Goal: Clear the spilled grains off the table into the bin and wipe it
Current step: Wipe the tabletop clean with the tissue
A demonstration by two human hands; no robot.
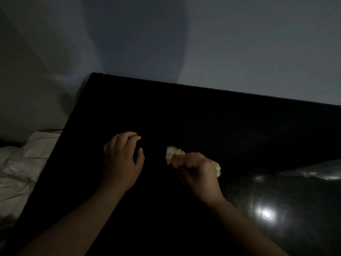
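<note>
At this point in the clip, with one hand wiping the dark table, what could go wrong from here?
1. The black table is so dimly lit that no grains show, so some may be missed.
2. The right hand has its grip on a pale crumpled wad and looks blurred; a fast wipe may scatter grains over the edge.
3. No bin is in view, and the white bedding lies beside the table's left edge, where swept grains could land.

A pale wall [239,43] rises behind, dim and shadowed. Off to the left lies rumpled white bedding [20,163]. A bright light glare [266,213] gleams lower right.
</note>
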